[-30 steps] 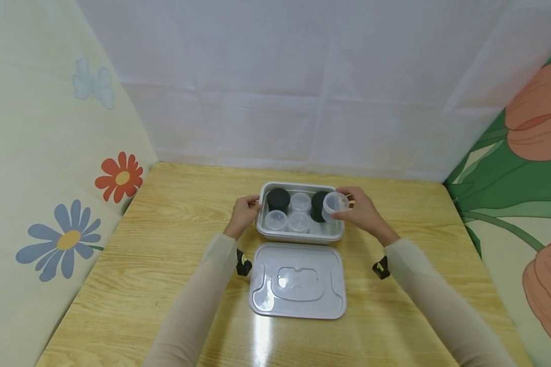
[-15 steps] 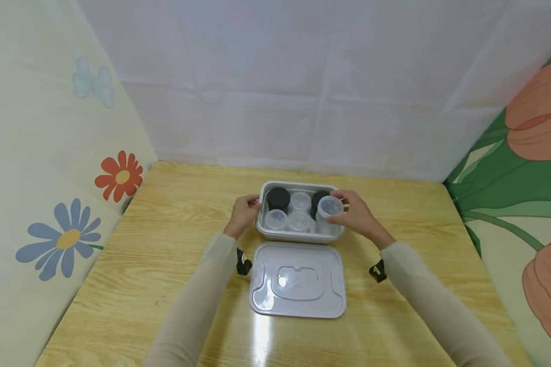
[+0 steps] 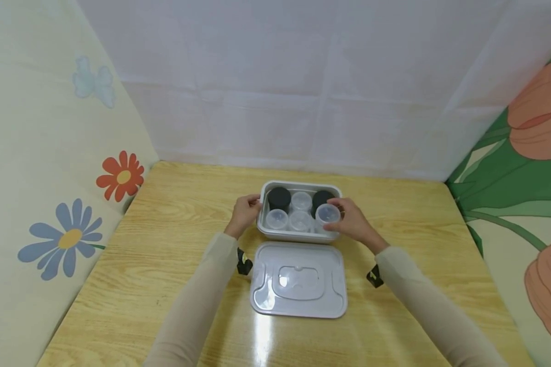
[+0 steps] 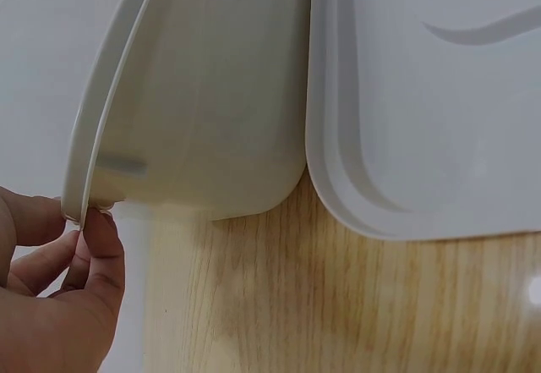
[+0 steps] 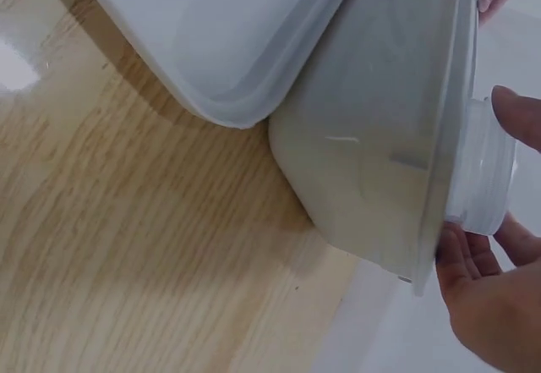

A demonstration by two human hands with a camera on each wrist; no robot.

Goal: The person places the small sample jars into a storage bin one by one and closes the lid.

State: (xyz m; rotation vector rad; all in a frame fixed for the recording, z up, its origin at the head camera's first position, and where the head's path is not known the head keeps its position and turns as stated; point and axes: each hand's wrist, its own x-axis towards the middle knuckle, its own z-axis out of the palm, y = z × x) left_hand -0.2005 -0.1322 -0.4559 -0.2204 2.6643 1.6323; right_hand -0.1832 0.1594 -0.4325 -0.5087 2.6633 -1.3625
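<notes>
A pale rectangular container [image 3: 298, 236] stands on the table, holding two black-topped round jars, the left one a black jar [image 3: 279, 197], and several clear plastic jars [image 3: 276, 219]. My right hand [image 3: 352, 222] grips another clear round jar [image 3: 328, 215] by its sides over the container's front right corner. In the right wrist view that jar [image 5: 483, 170] is partly down past the rim, thumb on one side and fingers on the other. My left hand [image 3: 244, 216] pinches the container's left rim, thumb and fingers on its edge [image 4: 80, 170] in the left wrist view.
A pale grey lid [image 3: 298, 280] lies flat on the wooden table [image 3: 165, 224] right in front of the container. A white cloth wall [image 3: 275, 92] rises behind the table, and flower-patterned panels [image 3: 523, 153] flank both sides.
My right hand has moved left and toward me, bringing the clear jar from the right rim down into the container's front right corner. My left hand has stayed on the rim.
</notes>
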